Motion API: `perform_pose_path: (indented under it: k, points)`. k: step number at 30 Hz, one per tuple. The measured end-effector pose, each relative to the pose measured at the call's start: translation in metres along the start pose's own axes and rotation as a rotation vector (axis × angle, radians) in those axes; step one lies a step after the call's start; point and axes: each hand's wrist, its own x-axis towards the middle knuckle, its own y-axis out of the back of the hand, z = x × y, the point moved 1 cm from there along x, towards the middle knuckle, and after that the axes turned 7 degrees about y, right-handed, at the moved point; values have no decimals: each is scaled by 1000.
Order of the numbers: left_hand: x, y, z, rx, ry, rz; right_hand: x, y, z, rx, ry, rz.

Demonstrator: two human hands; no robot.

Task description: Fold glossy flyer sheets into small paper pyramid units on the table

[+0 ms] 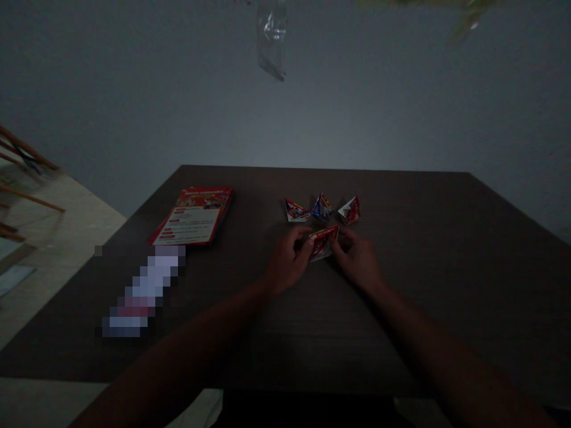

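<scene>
Between my two hands is a folded piece of printed paper (323,242), red with white along its lower side, held a little above the dark table. My left hand (292,255) pinches its left end between thumb and fingers. At its right end my right hand (357,254) has a similar pinch. Just beyond my hands stand three folded paper pieces: a red and white one (296,211) on the left, a blue one (322,207) in the middle, and a white and red one (350,210) on the right.
A stack of red printed leaflets (191,217) lies on the left of the dark wooden table (423,238). Nearer me is a blurred-out, pixelated item (143,291). A grey wall (379,107) rises behind, with a clear plastic bag (271,38) hanging on it. Wooden furniture (27,148) stands far left.
</scene>
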Motion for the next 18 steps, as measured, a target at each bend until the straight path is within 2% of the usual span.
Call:
perform_pose_path:
  k: [3, 9, 18]
  points:
    - [0, 0, -1, 23, -2, 2, 2, 0, 1, -25, -50, -17]
    - [3, 1, -6, 48, 20, 108, 3, -3, 5, 29, -101, -15]
    - [9, -2, -17, -121, 34, 129, 4, -4, 6, 129, -171, 8]
